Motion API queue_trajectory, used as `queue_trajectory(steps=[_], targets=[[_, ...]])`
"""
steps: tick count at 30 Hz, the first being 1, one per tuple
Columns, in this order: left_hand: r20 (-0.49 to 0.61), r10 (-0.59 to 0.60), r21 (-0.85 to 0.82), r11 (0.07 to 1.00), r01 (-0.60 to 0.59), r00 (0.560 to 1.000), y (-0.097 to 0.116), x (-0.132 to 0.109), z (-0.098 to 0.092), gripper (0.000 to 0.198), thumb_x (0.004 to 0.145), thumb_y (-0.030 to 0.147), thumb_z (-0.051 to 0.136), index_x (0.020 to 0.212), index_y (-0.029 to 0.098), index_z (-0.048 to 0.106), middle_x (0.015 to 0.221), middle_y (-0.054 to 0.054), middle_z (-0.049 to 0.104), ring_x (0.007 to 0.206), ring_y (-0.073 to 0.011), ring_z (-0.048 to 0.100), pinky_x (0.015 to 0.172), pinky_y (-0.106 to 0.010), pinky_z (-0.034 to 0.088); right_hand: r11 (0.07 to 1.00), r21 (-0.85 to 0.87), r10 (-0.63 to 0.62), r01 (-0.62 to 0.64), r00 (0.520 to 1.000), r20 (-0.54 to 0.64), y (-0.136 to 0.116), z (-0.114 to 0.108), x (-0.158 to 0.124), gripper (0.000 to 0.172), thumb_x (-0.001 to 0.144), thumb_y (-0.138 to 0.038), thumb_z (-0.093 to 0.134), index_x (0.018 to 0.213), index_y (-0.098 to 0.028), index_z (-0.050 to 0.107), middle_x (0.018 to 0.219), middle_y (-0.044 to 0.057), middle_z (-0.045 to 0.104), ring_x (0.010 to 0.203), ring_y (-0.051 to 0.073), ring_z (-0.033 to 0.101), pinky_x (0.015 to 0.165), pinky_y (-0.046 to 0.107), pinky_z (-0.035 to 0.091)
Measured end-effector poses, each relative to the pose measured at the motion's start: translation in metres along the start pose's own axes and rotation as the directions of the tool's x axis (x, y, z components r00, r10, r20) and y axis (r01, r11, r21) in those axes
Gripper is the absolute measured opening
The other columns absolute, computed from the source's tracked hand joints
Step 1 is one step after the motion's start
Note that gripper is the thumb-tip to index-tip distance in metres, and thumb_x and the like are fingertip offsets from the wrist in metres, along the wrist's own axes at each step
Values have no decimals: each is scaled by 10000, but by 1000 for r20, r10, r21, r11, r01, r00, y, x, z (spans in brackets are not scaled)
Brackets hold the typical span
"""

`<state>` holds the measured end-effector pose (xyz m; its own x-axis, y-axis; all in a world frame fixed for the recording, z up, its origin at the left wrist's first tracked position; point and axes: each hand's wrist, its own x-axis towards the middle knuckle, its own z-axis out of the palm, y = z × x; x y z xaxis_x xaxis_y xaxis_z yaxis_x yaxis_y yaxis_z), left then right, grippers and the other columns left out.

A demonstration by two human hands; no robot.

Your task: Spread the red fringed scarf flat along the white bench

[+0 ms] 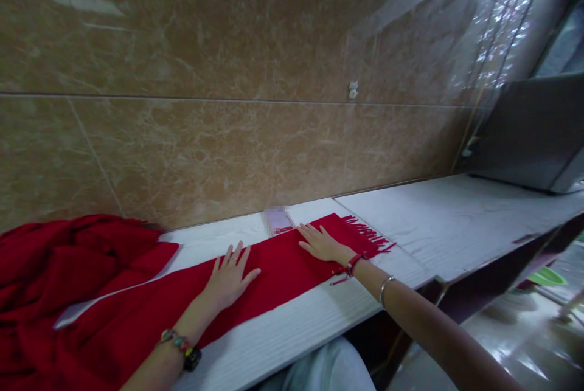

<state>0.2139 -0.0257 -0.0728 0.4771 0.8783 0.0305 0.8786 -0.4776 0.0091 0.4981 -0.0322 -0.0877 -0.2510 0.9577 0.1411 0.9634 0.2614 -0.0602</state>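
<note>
A red scarf [274, 278] with a fringed end lies stretched along the white tabletop. My left hand [229, 278] rests flat on its middle stretch, fingers spread. Closer to the fringe, my right hand [325, 244] also presses flat on the cloth, palm down and fingers extended. The fringe [367, 234] fans out on the table to the right of that hand. At the left, the scarf runs into a heap of loose red fabric [86, 257]; where one ends and the other begins is hard to tell.
A small pale purple packet or card [277, 221], partly blurred, lies behind the scarf by the wall. Brown marbled tiles [219, 154] rise along the table's back edge. A large grey box-shaped object [529, 129] stands at the far right, and a green basin [547, 276] is lower down.
</note>
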Motion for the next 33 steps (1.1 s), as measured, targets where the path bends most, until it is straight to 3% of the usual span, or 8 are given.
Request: queue_trajectory(steps=[3,6,12,15,19,22,24,33], targets=[[4,42,5,999,-42,999,6,6,13,642,835,564,247,1356,189,253,1427,-78,166,1305,-274,136,1027,-485,180,999,-32,18,-18,1000,2,26,3,-5,531,897,-424,214,1353,-155,262,1407,122,250,1283,264,220,988,519,242],[-3,57,12,998,-57,998,1,5,18,622,837,540,260,1353,191,258,1422,-73,183,1304,-256,154,1037,-463,173,989,-58,136,-134,990,31,63,1,-13,492,897,-377,232,1341,-177,297,1402,100,271,1284,251,224,998,496,247],[-3,49,8,999,-49,999,0,4,17,610,835,527,268,1353,205,254,1424,-55,183,1305,-252,155,1038,-462,169,951,-72,301,-300,954,0,123,-9,-39,489,895,-304,222,1335,-104,301,1369,175,308,1259,276,279,969,521,282],[2,42,10,999,-42,999,1,5,17,607,837,522,264,1354,204,254,1425,-55,180,1305,-248,156,1038,-454,171,953,-79,291,-294,955,-52,114,-14,-41,497,900,-303,211,1352,-100,253,1408,161,222,1290,280,192,981,545,238],[17,40,22,999,-40,999,1,5,15,606,839,518,255,1355,201,251,1428,-54,175,1307,-242,152,1040,-446,169,996,-82,32,-42,991,-128,62,-13,-28,484,905,-310,216,1344,-116,275,1405,137,244,1296,250,187,1003,509,228],[18,43,22,999,-43,999,2,5,14,611,839,522,254,1357,198,249,1429,-59,176,1308,-243,151,1040,-445,166,992,-43,-122,118,989,-82,21,-7,-21,501,909,-362,216,1349,-129,263,1397,118,273,1288,241,214,998,501,250],[14,51,18,999,-51,999,1,5,15,615,838,529,254,1357,199,249,1428,-61,182,1306,-246,158,1038,-444,167,987,-39,-156,154,987,-42,11,-3,-22,495,909,-372,217,1346,-147,274,1390,104,295,1285,230,228,1004,504,237],[9,67,-13,998,-67,998,2,5,15,619,840,532,253,1355,188,257,1427,-78,198,1304,-257,165,1030,-458,168,989,-118,89,-92,996,-31,78,-5,-51,434,906,-275,249,1319,-172,335,1372,127,324,1280,257,234,978,541,243]])
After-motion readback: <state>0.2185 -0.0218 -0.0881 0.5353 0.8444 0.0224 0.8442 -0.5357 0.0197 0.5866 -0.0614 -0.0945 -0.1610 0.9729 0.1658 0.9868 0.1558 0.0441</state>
